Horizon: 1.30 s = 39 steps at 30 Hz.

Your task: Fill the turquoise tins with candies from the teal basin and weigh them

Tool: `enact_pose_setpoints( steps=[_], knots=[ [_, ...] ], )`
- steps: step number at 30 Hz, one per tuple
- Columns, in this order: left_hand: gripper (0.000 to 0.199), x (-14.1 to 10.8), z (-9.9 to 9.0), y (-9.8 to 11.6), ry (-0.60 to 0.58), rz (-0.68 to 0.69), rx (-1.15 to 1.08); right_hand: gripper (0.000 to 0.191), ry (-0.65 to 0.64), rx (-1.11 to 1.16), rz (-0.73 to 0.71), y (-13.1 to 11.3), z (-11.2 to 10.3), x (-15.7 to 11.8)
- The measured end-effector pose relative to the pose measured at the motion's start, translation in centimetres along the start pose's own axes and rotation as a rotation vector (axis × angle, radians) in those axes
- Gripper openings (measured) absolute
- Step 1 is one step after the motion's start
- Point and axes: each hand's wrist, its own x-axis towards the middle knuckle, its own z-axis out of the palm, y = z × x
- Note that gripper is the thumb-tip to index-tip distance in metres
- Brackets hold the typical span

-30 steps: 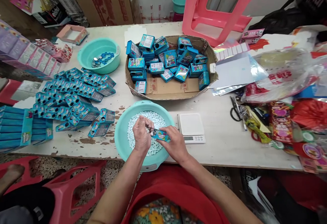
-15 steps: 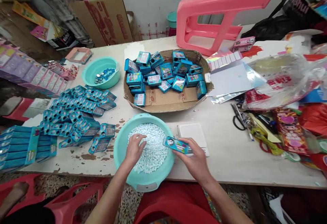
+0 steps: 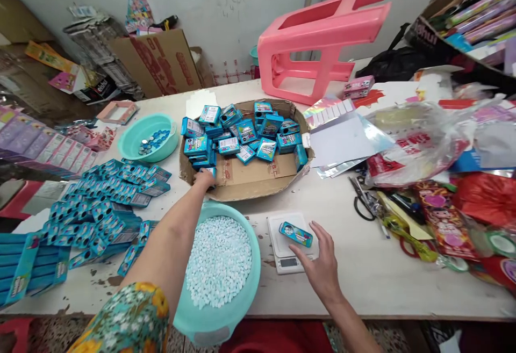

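Blue box (image 3: 295,233), lying on white scale (image 3: 279,248) at three o'clock from bowl (image 3: 255,267); presumably light, stiff, slick, best gripped by long sides. Right hand (image 3: 321,268): fingers wide beside it. Left hand (image 3: 204,179): at eight o'clock in carton (image 3: 250,187), by another box (image 3: 212,172); grip impossible to tell.

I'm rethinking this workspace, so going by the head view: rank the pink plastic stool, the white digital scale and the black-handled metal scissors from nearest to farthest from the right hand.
From the right hand:
1. White digital scale: beside the fingers, to the left.
2. Black-handled metal scissors: right and farther forward.
3. Pink plastic stool: at the back.
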Motion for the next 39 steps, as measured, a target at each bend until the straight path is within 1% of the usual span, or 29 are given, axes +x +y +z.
enact_pose_setpoints(
  steps=[1,3,4,5,6,8,9,10,11,13,15,17,19,21,22,23,26,28,30,31,32,33,34,35,36,37,38,39],
  knots=[
    [0.086,-0.1,0.1,0.1,-0.009,-0.01,-0.037,0.06,0.029,-0.02,-0.017,-0.4,-0.7,-0.2],
    [0.09,-0.8,0.2,0.6,-0.028,-0.002,-0.115,0.058,0.092,-0.048,-0.044,-1.2,-2.1,-0.5],
    [0.089,-1.6,0.1,0.8,-0.041,0.038,-0.176,0.058,0.118,-0.054,-0.063,-1.6,-2.7,-0.5],
    [0.088,-2.6,0.1,1.0,-0.056,0.116,-0.29,0.058,0.136,-0.053,-0.086,-2.0,-3.2,-0.6],
    [0.088,-3.8,0.1,1.2,-0.075,0.225,-0.46,0.057,0.143,-0.044,-0.109,-2.3,-3.5,-0.5],
    [0.09,-7.0,0.2,1.0,-0.138,0.473,-0.911,0.054,0.123,-0.007,-0.149,-3.1,-3.6,-0.2],
    [0.09,-8.8,0.5,0.7,-0.192,0.57,-1.141,0.052,0.1,0.02,-0.164,-3.5,-3.4,-0.1],
    [0.087,-10.7,0.8,0.2,-0.264,0.615,-1.321,0.05,0.073,0.052,-0.177,-4.0,-3.0,0.1],
    [0.082,-12.5,1.2,-0.4,-0.351,0.615,-1.442,0.047,0.04,0.087,-0.186,-4.5,-2.5,0.2],
    [0.072,-15.9,2.4,-1.7,-0.501,0.551,-1.589,0.044,-0.03,0.154,-0.189,-5.7,-1.3,0.2],
    [0.066,-18.7,3.9,-3.0,-0.589,0.476,-1.694,0.044,-0.093,0.204,-0.17,-7.0,-0.1,-0.2],
    [0.056,-20.9,5.4,-4.2,-0.681,0.372,-1.793,0.049,-0.128,0.25,-0.143,-8.0,0.9,-0.8],
    [0.047,-22.5,6.7,-5.1,-0.849,0.223,-1.858,0.055,-0.138,0.3,-0.13,-8.8,1.7,-1.6],
    [0.05,-23.9,7.8,-5.7,-0.996,0.071,-1.901,0.06,-0.152,0.338,-0.144,-9.1,2.2,-2.2],
    [0.052,-24.4,8.2,-5.9,-1.037,0.004,-1.928,0.06,-0.169,0.347,-0.157,-9.2,2.4,-2.5],
    [0.053,-24.9,8.5,-6.2,-1.054,-0.051,-1.964,0.059,-0.196,0.347,-0.174,-9.2,2.5,-2.8],
    [0.052,-26.0,9.2,-6.7,-1.044,-0.182,-2.042,0.058,-0.276,0.31,-0.244,-9.3,2.4,-3.4],
    [0.047,-26.7,9.6,-7.1,-1.055,-0.236,-2.021,0.07,-0.328,0.265,-0.349,-9.5,2.2,-4.0],
    [0.043,-27.5,10.2,-7.3,-1.085,-0.269,-1.971,0.086,-0.4,0.22,-0.492,-9.6,2.1,-4.7],
    [0.041,-27.9,10.4,-7.3,-1.093,-0.276,-1.945,0.091,-0.446,0.198,-0.559,-9.5,2.1,-5.1],
    [0.039,-28.3,10.7,-7.4,-1.101,-0.27,-1.916,0.09,-0.488,0.178,-0.607,-9.4,2.1,-5.6],
    [0.038,-28.6,10.9,-7.4,-1.103,-0.251,-1.877,0.084,-0.516,0.164,-0.629,-9.3,2.3,-6.0],
    [0.037,-28.7,11.0,-7.4,-1.097,-0.217,-1.827,0.073,-0.518,0.166,-0.62,-9.2,2.5,-6.3],
    [0.038,-28.6,11.1,-7.4,-1.086,-0.179,-1.766,0.06,-0.493,0.187,-0.576,-9.1,2.7,-6.6],
    [0.038,-28.4,11.1,-7.4,-1.072,-0.144,-1.709,0.048,-0.454,0.222,-0.503,-9.0,3.1,-6.7],
    [0.039,-28.0,11.1,-7.3,-1.054,-0.117,-1.674,0.041,-0.409,0.261,-0.426,-8.9,3.4,-6.8],
    [0.039,-27.5,11.0,-7.2,-1.032,-0.097,-1.668,0.039,-0.37,0.293,-0.362,-8.8,3.8,-6.7],
    [0.038,-26.9,10.9,-6.9,-1.013,-0.083,-1.686,0.043,-0.345,0.315,-0.323,-8.8,4.1,-6.5]
  ],
)
